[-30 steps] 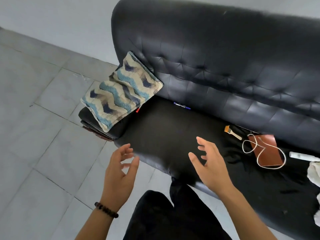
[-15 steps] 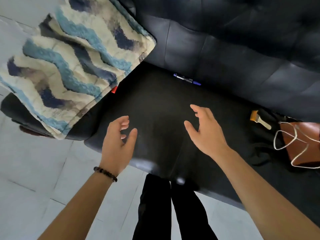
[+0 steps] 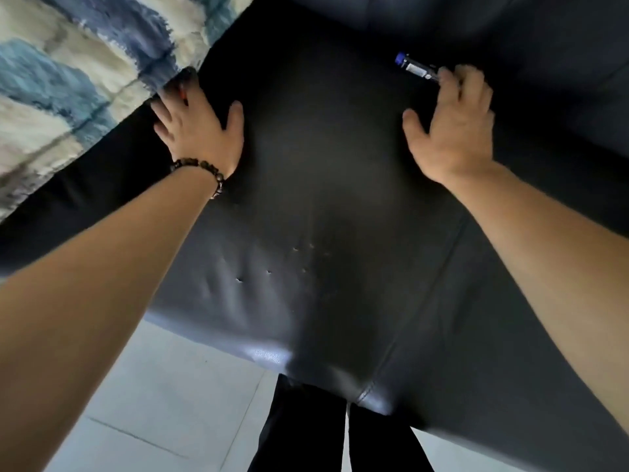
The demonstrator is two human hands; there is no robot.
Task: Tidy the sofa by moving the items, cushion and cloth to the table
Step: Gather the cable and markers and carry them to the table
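Note:
The black leather sofa seat fills the view. A cushion with blue and cream wavy stripes lies at the top left on the sofa's arm. My left hand is spread flat at the cushion's lower corner, fingertips tucked under its edge beside a small red thing. A blue-capped pen lies at the back of the seat. My right hand reaches it; the fingertips touch the pen's right end and the thumb is held apart. The other items and the cloth are out of view.
The sofa's backrest rises along the top. Pale floor tiles show below the seat's front edge, with my dark trouser legs standing against it.
I have leaned in much closer to the seat. Both hands moved forward and apart: the left to the cushion's corner, the right to the pen.

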